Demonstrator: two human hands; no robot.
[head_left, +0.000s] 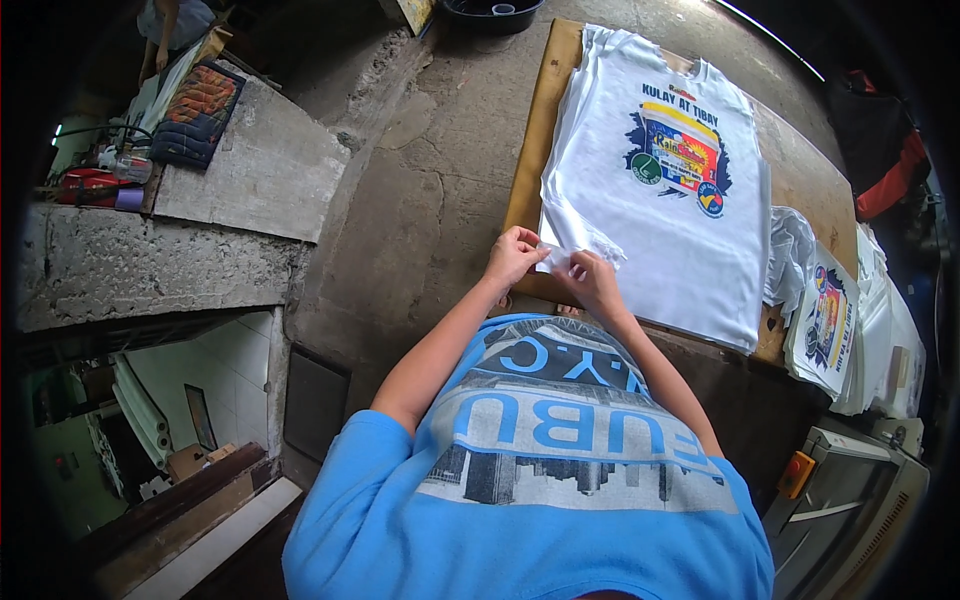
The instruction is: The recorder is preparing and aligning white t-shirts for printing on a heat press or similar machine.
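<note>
A stack of white sleeveless shirt pieces (690,255) lies on a wooden table (532,170), the top one printed with a colourful paint-bucket picture. At its near left corner, the edge of the cloth is lifted and folded over. My left hand (515,255) pinches this corner between thumb and fingers. Close beside it on the right, my right hand (592,282) also has its fingers closed on the turned-up white cloth. How many layers are between the fingers, I cannot tell.
More printed white pieces (825,320) hang at the table's right edge, beside crumpled white cloth (790,255). A grey machine with an orange switch (796,474) stands at lower right. At left are a concrete ledge (250,165) with a folded quilted cloth (197,113), and a black basin (492,14) sits at the top.
</note>
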